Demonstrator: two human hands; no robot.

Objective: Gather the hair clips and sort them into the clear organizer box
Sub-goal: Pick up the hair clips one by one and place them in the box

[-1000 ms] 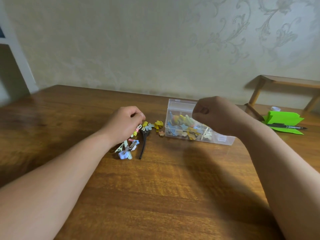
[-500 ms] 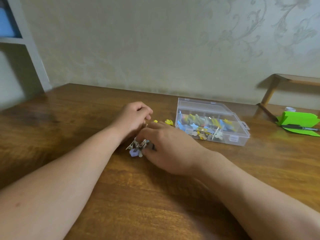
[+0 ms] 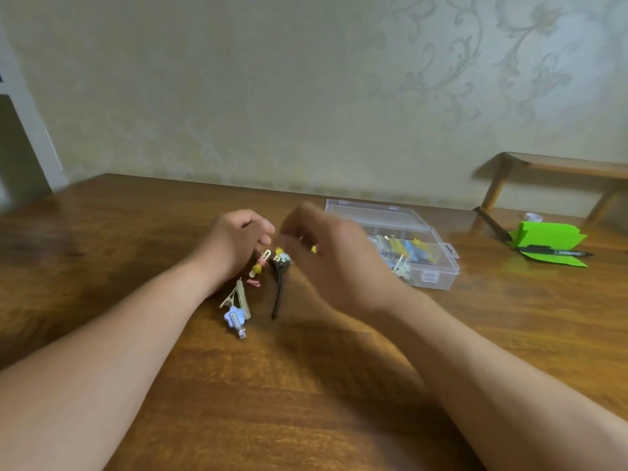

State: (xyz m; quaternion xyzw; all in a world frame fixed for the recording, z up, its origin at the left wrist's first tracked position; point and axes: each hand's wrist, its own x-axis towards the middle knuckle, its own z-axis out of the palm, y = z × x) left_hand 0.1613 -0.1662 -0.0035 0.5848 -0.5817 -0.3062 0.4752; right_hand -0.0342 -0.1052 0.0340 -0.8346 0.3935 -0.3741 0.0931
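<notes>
- The loose hair clips (image 3: 253,287) lie in a small heap on the worktop (image 3: 306,385), just left of the clear organizer box (image 3: 438,266): a long black clip (image 3: 278,294), a beige clip with a pale blue flower clip (image 3: 235,317) at its near end, and small pink and yellow pieces.
- The box sits open and flat, with coloured clips already in its near compartments.
- Half a second ago the right hand (image 3: 334,263) lay flat over the heap; now it is lifted clear and blurred with motion, its fingers bunched. I cannot tell whether it has hold of a clip.
- The left hand (image 3: 234,246) is loosely curled at the heap's far edge, as before; whether it grips anything is hidden.
- Judging by the lift toward the box, one more clip is probably on its way in; several remain to gather.
- Further right lie a green folded paper (image 3: 547,236) and a pen (image 3: 557,253).
</notes>
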